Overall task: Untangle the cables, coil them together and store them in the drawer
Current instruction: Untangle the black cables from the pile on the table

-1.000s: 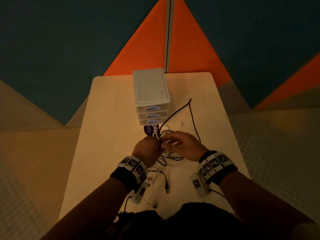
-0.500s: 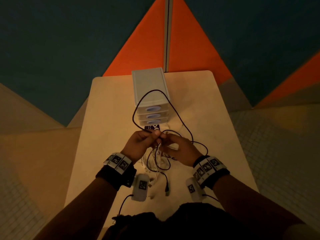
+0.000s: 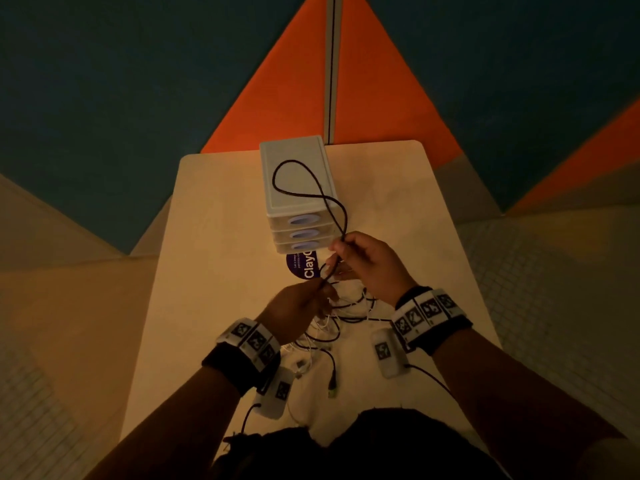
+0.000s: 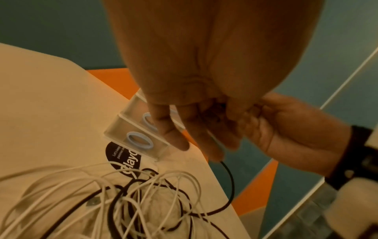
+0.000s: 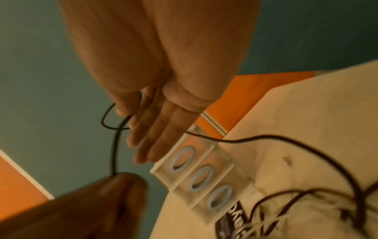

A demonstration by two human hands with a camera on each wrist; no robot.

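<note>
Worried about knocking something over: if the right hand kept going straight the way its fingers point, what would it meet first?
Probably the drawer unit: the right hand, pinching the black cable, has its fingers aimed at the top drawer's front. Depth is unclear, so the gap can't be judged.

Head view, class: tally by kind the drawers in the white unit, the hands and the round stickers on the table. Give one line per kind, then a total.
Drawers: 3
Hands, left hand and right hand, both pinching the black cable: 2
Round sticker: 1
Total: 6
</note>
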